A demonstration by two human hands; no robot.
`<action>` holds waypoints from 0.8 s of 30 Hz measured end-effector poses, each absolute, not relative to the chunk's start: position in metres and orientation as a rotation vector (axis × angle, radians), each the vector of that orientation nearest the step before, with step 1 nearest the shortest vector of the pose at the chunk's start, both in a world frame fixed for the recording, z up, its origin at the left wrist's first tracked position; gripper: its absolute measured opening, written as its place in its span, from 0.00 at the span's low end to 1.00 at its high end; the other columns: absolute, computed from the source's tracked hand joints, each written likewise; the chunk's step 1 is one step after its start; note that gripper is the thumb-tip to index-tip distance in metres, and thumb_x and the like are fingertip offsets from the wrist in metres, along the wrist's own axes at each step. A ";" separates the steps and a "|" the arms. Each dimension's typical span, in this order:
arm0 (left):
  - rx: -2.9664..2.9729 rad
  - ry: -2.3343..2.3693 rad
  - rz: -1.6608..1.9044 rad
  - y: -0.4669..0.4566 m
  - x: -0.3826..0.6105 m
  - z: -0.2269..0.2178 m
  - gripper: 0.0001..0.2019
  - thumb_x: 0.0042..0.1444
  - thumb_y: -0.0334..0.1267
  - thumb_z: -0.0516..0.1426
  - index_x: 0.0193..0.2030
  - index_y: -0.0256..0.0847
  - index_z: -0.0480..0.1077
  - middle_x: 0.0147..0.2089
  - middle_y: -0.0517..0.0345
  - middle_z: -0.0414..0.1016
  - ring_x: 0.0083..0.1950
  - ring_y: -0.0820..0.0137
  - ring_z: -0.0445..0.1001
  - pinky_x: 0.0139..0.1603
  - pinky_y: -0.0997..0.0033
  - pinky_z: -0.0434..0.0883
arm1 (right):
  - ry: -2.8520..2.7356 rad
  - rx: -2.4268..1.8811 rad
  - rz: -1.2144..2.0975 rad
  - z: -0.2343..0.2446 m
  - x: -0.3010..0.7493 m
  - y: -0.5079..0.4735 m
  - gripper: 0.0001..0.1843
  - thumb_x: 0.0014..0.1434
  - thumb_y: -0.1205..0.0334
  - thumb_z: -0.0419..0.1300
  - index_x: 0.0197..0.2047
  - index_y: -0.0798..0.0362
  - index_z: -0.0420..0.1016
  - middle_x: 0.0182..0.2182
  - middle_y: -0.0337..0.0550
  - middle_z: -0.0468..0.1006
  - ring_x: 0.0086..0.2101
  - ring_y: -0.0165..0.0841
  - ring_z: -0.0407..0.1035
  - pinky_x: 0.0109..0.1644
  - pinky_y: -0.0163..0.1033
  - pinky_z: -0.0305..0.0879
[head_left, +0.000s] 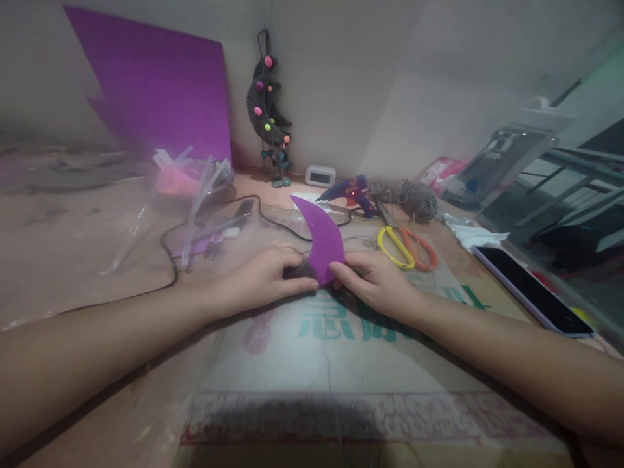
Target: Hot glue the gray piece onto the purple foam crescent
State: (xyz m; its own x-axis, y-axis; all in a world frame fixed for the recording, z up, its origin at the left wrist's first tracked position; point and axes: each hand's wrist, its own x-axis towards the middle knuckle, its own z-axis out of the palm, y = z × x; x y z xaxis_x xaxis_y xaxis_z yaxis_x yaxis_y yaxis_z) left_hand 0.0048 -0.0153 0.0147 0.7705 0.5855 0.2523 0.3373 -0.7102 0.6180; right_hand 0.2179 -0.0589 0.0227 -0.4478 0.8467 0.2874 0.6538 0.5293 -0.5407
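A purple crescent-shaped foam piece (322,237) stands tilted up above the cardboard sheet (341,351) on the table. My left hand (266,276) is closed on its lower left end, where something dark shows under the fingers. My right hand (373,278) pinches the lower right edge of the same piece. Both forearms reach in from the bottom corners.
Yellow and orange scissors (407,248) lie just right of my right hand. Behind are a blue glue gun (351,191), a ball of grey yarn (414,197), a black cable (214,227), a bag of glue sticks (188,179), a phone (531,289), a purple foam sheet (160,91) and a hanging moon ornament (268,107).
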 end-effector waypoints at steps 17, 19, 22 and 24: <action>2.058 0.998 0.793 -0.009 0.000 0.013 0.18 0.62 0.49 0.49 0.42 0.41 0.75 0.41 0.56 0.78 0.42 0.65 0.73 0.43 0.68 0.67 | -2.108 -1.314 0.513 0.026 0.223 -0.054 0.20 0.64 0.57 0.51 0.24 0.55 0.70 0.21 0.38 0.72 0.24 0.28 0.65 0.29 0.32 0.58; 2.030 1.016 0.790 -0.007 0.000 0.011 0.17 0.60 0.50 0.51 0.42 0.42 0.76 0.43 0.56 0.79 0.42 0.65 0.74 0.44 0.68 0.67 | -2.100 -1.310 0.517 0.026 0.223 -0.054 0.19 0.64 0.57 0.51 0.24 0.55 0.70 0.20 0.38 0.72 0.24 0.28 0.65 0.29 0.32 0.58; 2.012 1.014 0.785 -0.007 0.000 0.010 0.17 0.59 0.50 0.52 0.39 0.41 0.75 0.40 0.56 0.79 0.40 0.66 0.74 0.41 0.69 0.68 | -2.104 -1.300 0.511 0.026 0.222 -0.054 0.19 0.64 0.57 0.51 0.24 0.55 0.70 0.20 0.38 0.72 0.23 0.28 0.65 0.29 0.32 0.58; 2.014 0.990 0.771 -0.007 0.000 0.010 0.17 0.60 0.50 0.52 0.37 0.40 0.75 0.39 0.56 0.79 0.38 0.67 0.74 0.39 0.70 0.68 | -2.105 -1.301 0.503 0.027 0.222 -0.054 0.19 0.64 0.57 0.51 0.24 0.55 0.70 0.20 0.38 0.72 0.23 0.28 0.65 0.29 0.31 0.58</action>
